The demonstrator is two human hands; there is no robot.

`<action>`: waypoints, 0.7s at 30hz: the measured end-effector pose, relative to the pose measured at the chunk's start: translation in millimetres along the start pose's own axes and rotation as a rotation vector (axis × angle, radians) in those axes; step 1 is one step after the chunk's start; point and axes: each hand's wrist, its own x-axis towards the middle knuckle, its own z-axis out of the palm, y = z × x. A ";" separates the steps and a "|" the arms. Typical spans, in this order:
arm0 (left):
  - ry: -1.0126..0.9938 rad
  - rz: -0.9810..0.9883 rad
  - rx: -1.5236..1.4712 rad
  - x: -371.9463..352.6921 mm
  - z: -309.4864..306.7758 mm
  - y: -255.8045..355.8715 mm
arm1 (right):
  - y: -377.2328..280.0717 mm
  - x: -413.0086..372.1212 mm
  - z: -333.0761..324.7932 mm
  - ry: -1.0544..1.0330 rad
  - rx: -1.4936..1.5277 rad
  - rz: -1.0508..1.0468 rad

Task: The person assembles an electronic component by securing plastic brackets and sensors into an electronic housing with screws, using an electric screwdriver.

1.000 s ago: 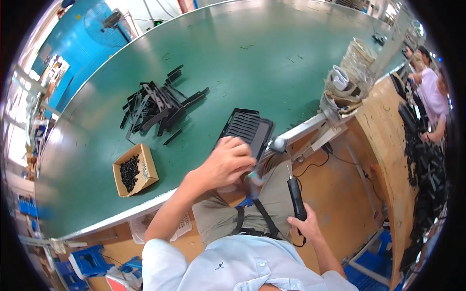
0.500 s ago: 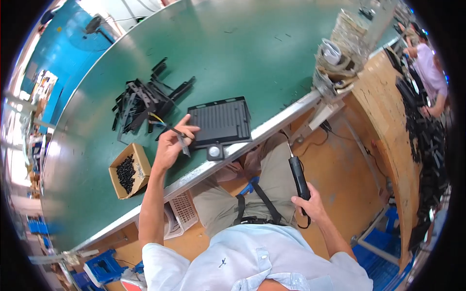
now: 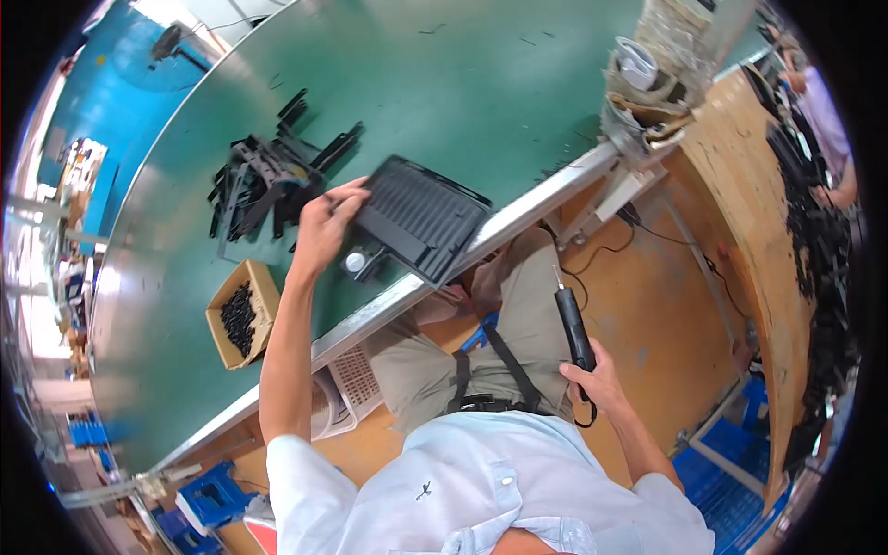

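Observation:
A black finned floodlight (image 3: 425, 215) lies askew near the table's front edge, with one corner at the metal rim. A small square sensor with a white dome (image 3: 355, 263) juts from its near-left side. My left hand (image 3: 324, 227) is closed on the floodlight's left edge, the fingertips partly blurred. Down beside my right thigh, my right hand (image 3: 599, 377) wraps around a black electric screwdriver (image 3: 573, 326) whose bit points away from me. The floodlight's cable is hidden from view.
Black metal brackets (image 3: 268, 185) are heaped beyond my left hand. A cardboard box (image 3: 263, 319) of small black screws stands nearer on the left. Wrapped material (image 3: 647, 102) surrounds a post at the right table edge. Another person (image 3: 828, 120) is at far right by dark parts.
The floodlight has turned clockwise, its sensor swinging to the left. My left hand has shifted from beside the cable onto the floodlight's edge. My right hand still holds the screwdriver.

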 end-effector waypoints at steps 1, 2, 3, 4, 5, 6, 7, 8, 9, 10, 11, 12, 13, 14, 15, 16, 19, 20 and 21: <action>-0.072 0.062 0.003 10.2 -1.3 -4.6 | -0.7 0.0 -0.2 0.004 -0.001 0.006; -0.116 0.057 -0.029 18.5 -1.5 -9.1 | -2.5 -1.0 -0.1 0.002 -0.004 0.010; -0.161 0.054 -0.063 27.2 1.0 -9.5 | -3.5 -1.2 0.1 0.000 0.006 0.002; -0.227 0.025 -0.065 35.9 2.0 -2.3 | -3.9 -1.7 0.4 -0.001 0.015 -0.004; -0.289 -0.006 -0.066 44.0 0.4 5.3 | -3.7 -2.8 0.4 -0.005 0.023 -0.011; -0.340 -0.039 -0.065 50.5 -1.5 11.3 | -1.7 -4.6 -2.5 -0.019 0.035 -0.006; -0.372 -0.049 -0.076 56.6 -1.4 10.5 | 1.3 -5.8 -5.3 -0.037 0.056 -0.026; -0.402 0.014 -0.160 62.8 -0.5 -3.2 | 2.8 -5.3 -6.2 -0.068 0.074 -0.044; -0.415 0.016 -0.212 66.1 1.4 -6.5 | -2.5 -7.8 -4.8 -0.116 0.111 -0.053; -0.403 -0.068 -0.228 63.2 0.9 2.4 | -12.0 -11.5 -4.2 -0.157 0.150 -0.054; -0.345 -0.011 -0.212 57.8 2.0 5.1 | -20.8 -12.8 -4.3 -0.188 0.190 -0.063; -0.251 -0.026 -0.141 50.7 1.4 5.9 | -28.6 -15.2 -5.1 -0.208 0.237 -0.069; -0.167 -0.041 -0.072 39.0 -0.8 19.0 | -36.3 -17.3 -5.8 -0.219 0.287 -0.073; -0.129 -0.101 0.053 25.4 -8.1 32.5 | -45.1 -18.4 -6.3 -0.271 0.350 -0.117; -0.028 -0.006 0.165 7.8 -12.9 38.2 | -51.9 -17.5 -6.9 -0.323 0.416 -0.157; 0.074 0.082 0.284 -12.7 -18.2 41.0 | -58.2 -13.9 -5.9 -0.415 0.472 -0.208; 0.213 0.216 0.413 -76.3 -31.8 60.7 | -78.8 -1.5 5.7 -0.412 0.213 -0.401; 0.218 0.170 0.456 -96.6 -35.9 67.6 | -83.2 1.4 10.5 -0.392 0.112 -0.362; 0.218 0.129 0.493 -112.9 -43.3 71.8 | -86.8 3.2 14.6 -0.363 0.011 -0.328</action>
